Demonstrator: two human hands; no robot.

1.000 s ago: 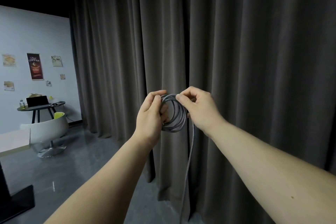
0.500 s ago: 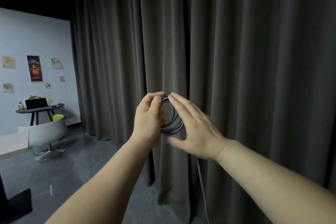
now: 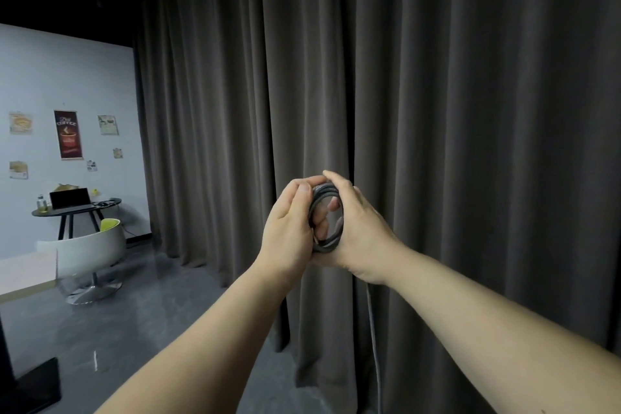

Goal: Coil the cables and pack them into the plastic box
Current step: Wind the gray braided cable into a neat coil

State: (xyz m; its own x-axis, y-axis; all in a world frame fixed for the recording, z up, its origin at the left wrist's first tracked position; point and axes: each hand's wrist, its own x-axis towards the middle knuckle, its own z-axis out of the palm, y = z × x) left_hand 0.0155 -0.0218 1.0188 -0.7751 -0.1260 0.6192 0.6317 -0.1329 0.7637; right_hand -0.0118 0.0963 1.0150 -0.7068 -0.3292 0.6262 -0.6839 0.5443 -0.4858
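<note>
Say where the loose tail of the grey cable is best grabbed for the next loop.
Probably just below the right hand, where the loose tail hangs straight and clear of the coil. Come from the right side, since the left hand grips the coil's left edge.

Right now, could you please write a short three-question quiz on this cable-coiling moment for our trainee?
1. True or false: the left hand grips the coiled cable.
2. Where does the loose end of cable hang? A) over the chair; B) down below the right hand, in front of the curtain; C) across the left forearm.
3. Fill in: the plastic box is ____ in this view.

Key: 1 true. 2 B. 3 not visible.
</note>
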